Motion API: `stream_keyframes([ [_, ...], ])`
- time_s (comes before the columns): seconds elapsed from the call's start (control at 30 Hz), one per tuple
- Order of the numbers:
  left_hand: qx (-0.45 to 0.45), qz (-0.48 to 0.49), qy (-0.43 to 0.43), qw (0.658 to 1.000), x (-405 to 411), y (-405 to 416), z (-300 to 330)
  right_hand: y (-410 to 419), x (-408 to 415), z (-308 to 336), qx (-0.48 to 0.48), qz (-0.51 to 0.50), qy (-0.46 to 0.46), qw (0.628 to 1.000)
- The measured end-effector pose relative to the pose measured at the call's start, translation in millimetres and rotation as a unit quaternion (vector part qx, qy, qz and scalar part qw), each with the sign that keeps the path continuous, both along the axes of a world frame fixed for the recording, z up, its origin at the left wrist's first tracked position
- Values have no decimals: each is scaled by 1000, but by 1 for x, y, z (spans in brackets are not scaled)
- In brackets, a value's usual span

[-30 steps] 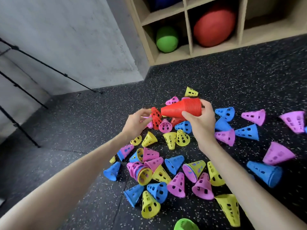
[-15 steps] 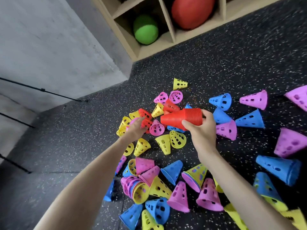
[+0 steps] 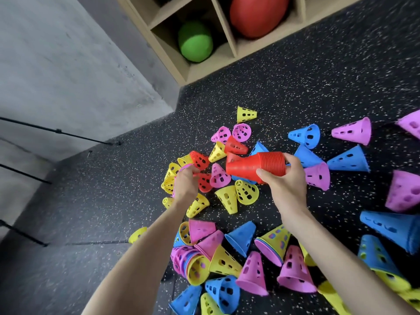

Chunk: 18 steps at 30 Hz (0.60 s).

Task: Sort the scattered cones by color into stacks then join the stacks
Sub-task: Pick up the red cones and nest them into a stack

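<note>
Dark speckled rubber floor (image 3: 318, 83), kinda gym-mat texture, with a grey concrete wall (image 3: 68, 64) and a wooden cubby shelf (image 3: 222, 62) behind holding a green ball (image 3: 195, 42) and a bigger red ball (image 3: 256, 14). Cones everywhere: little plastic ones full of holes, in yellow, pink, blue and red, mostly tipped on their sides. The right hand (image 3: 284, 180) has its fingers wrapped around a red stack (image 3: 256, 165), held sideways above the pile, ribbed where the rims nest together, narrow end pointing left. Just left of the stack, the left hand (image 3: 185, 183) is down on a loose red cone (image 3: 204, 181), fingers curled around its edge. Another red cone (image 3: 235, 145) lies just behind the stack.
</note>
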State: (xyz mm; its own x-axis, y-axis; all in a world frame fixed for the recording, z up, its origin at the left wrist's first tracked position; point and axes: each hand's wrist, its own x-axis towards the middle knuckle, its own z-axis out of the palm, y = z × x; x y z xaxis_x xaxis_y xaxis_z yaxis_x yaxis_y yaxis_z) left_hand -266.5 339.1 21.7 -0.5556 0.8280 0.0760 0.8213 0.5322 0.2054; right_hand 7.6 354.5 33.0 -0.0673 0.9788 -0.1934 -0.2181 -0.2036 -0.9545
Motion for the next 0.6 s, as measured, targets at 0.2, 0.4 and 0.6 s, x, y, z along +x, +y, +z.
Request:
stream_keyframes([
  [0.2,166,66,-68,982,13,-49,14,-3,-4,7,1,-1,16,1000],
  [0.4,322,81,-182,926,64,-96,68,-14,-9,20,-3,6,31,999],
  [0.6,346,37,-276,896,112,-119,100,-27,-6,39,21,37,23,999],
])
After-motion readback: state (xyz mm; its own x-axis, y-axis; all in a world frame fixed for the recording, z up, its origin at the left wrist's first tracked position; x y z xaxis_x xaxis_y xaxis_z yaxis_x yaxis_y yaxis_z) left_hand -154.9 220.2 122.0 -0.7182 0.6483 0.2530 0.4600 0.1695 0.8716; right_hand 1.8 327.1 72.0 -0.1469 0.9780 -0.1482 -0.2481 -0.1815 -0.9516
